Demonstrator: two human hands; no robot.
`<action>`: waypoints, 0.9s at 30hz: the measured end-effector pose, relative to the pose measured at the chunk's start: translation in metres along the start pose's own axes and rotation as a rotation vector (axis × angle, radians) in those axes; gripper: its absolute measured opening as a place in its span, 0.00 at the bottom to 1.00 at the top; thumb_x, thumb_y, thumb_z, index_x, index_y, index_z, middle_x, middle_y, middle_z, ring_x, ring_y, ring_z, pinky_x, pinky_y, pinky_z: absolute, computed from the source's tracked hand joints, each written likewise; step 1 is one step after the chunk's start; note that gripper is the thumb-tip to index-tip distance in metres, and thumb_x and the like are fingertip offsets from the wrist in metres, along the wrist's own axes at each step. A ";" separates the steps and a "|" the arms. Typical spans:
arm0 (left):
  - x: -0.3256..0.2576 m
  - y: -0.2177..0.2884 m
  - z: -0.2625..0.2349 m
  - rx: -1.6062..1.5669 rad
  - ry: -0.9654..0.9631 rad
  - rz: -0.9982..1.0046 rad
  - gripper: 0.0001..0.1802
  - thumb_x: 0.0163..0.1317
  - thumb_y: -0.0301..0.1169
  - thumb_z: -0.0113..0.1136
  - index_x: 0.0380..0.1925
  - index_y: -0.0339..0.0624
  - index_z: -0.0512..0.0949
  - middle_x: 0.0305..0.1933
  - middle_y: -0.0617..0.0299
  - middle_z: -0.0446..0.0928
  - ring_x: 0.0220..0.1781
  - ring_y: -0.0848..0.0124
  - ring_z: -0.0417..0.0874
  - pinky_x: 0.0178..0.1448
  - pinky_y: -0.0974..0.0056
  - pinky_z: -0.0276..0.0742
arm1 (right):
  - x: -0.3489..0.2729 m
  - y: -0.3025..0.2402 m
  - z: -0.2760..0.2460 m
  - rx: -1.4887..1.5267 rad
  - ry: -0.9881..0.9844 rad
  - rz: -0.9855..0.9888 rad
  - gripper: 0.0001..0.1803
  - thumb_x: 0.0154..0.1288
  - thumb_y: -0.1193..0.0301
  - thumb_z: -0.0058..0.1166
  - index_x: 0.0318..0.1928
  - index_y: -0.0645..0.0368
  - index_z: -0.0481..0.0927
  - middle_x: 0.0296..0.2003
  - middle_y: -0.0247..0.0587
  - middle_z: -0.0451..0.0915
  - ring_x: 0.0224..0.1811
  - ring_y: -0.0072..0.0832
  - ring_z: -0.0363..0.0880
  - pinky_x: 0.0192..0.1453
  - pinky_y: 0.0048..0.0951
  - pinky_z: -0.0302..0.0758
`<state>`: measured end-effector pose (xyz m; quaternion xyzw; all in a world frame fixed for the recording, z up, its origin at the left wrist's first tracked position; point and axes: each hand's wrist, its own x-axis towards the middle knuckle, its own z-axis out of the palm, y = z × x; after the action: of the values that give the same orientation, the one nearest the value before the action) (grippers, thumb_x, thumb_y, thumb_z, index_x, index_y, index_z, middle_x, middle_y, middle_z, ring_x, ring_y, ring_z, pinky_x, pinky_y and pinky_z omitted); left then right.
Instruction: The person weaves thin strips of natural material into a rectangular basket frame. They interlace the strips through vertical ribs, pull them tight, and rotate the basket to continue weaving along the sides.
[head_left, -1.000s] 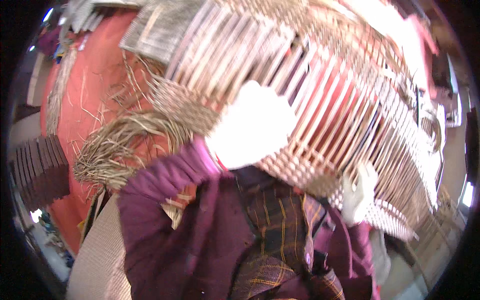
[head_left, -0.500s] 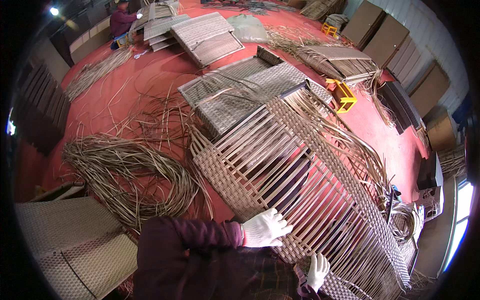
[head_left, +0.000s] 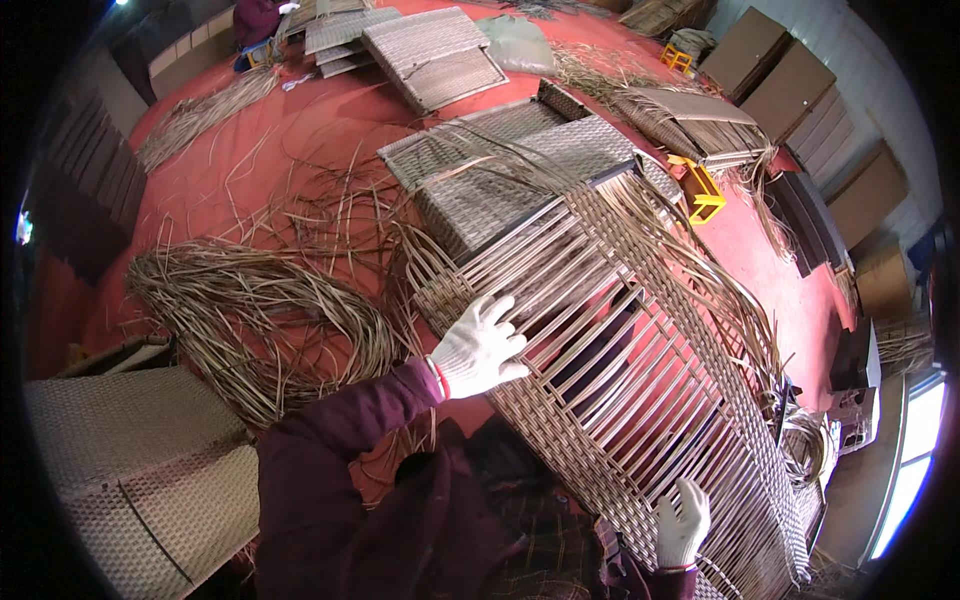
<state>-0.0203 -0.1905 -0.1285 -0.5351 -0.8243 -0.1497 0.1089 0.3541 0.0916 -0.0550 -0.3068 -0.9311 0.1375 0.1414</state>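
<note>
A partly woven wicker panel [head_left: 570, 440] in brown-grey flat strips slants in front of me, its woven bands along both long edges and bare parallel strips [head_left: 640, 370] stretched between them. My left hand [head_left: 475, 347], in a white knit glove, lies over the panel's near-left band with fingers spread and nothing in it. Lower right, my right hand [head_left: 683, 525], also gloved in white, is at the near band with its thumb apart from the other fingers. No held thing shows in it. Long loose strips [head_left: 725, 290] hang along the panel's far edge.
A big coil of loose strips [head_left: 260, 320] lies on the red floor to the left. Finished woven panels [head_left: 480, 220] sit beyond, others [head_left: 140, 430] at lower left. A yellow stool [head_left: 705, 192] stands right of centre. Another person [head_left: 258, 20] sits at the far left.
My left hand has moved away from me and leftward along the near band, its fingers spreading. My right hand has shifted to the right and slightly away. The view has tilted a little.
</note>
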 end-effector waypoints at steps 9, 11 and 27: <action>0.001 -0.047 -0.020 0.006 0.337 -0.159 0.30 0.62 0.47 0.74 0.59 0.40 0.84 0.62 0.51 0.83 0.63 0.53 0.84 0.68 0.42 0.79 | 0.065 -0.111 0.070 0.252 -0.160 -0.581 0.18 0.60 0.70 0.74 0.50 0.64 0.90 0.50 0.49 0.91 0.56 0.43 0.88 0.63 0.44 0.85; 0.002 -0.063 -0.024 -0.002 0.240 -0.193 0.34 0.66 0.52 0.70 0.65 0.43 0.82 0.66 0.51 0.83 0.70 0.48 0.80 0.77 0.39 0.68 | 0.083 -0.143 0.085 0.313 -0.152 -0.730 0.20 0.61 0.70 0.73 0.53 0.62 0.88 0.52 0.47 0.90 0.57 0.43 0.87 0.62 0.44 0.83; -0.062 -0.164 0.065 -1.340 0.274 -0.662 0.42 0.88 0.60 0.35 0.60 0.31 0.86 0.60 0.55 0.88 0.67 0.66 0.84 0.77 0.60 0.71 | 0.123 -0.247 0.169 0.272 -0.206 -0.917 0.35 0.52 0.66 0.78 0.63 0.60 0.84 0.68 0.49 0.79 0.73 0.53 0.73 0.77 0.57 0.68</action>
<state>-0.1463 -0.2824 -0.2312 -0.1881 -0.6536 -0.7083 -0.1887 0.0689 -0.0535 -0.1039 0.1714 -0.9530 0.2111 0.1335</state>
